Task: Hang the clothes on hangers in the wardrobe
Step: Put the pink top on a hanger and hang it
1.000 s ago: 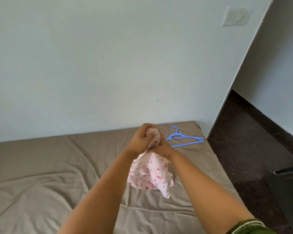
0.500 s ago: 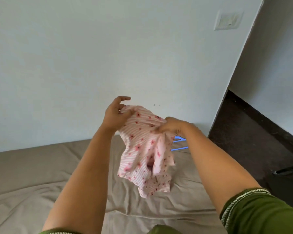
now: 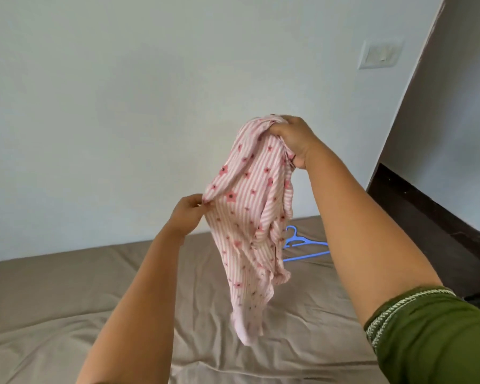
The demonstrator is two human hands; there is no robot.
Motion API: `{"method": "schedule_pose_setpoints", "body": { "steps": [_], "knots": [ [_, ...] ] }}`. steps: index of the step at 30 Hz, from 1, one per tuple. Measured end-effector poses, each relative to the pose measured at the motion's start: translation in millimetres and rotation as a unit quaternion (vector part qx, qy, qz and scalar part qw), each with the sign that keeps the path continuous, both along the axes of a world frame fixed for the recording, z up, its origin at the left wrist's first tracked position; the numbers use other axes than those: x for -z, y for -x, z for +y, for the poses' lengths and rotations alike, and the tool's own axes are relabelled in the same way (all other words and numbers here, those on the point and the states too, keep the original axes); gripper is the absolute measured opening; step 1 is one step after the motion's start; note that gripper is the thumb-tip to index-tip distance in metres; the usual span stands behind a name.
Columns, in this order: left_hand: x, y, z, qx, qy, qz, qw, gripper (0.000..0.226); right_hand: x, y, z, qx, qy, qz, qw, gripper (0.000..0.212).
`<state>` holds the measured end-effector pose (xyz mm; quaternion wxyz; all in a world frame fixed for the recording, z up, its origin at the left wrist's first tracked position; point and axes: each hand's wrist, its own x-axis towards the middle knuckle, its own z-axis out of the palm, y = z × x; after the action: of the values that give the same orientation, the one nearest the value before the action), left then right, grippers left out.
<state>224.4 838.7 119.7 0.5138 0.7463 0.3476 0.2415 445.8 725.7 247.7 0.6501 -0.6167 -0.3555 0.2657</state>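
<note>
Pink striped, flowered garment [image 3: 250, 212] hangs crumpled, gripped by both hands, left [image 3: 187, 214] and right [image 3: 291, 139].

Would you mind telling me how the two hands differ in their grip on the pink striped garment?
The right hand is raised high and bunches the top of the pink striped garment in a full grip; the left hand sits lower and only pinches an edge. The right hand carries the hanging cloth, while the left hand draws its edge out sideways. Both hold the same garment above the bed.
</note>
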Motion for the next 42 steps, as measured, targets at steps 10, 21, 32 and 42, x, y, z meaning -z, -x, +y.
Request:
{"method": "schedule_pose_setpoints", "body": {
  "steps": [10, 21, 32, 42],
  "knots": [
    [-80, -41, -28, 0.066, -0.129, -0.041, 0.989, 0.079, 18, 47, 14, -0.14, 0.179, -0.246, 0.942, 0.055],
    [-104, -17, -11, -0.079, 0.162, -0.328, 0.927, 0.028, 124, 26, -17, -0.107, 0.225, -0.087, 0.965, 0.014],
    [-78, 50, 15, -0.031, 0.026, -0.141, 0.989, 0.024, 38, 14, -29, -0.291, 0.34, -0.09, 0.889, 0.027],
    [-56, 39, 16, -0.228, 0.007, -0.006, 0.974, 0.021, 39, 17, 10, -0.07, 0.384, -0.168, 0.905, 0.048]
  ]
}}
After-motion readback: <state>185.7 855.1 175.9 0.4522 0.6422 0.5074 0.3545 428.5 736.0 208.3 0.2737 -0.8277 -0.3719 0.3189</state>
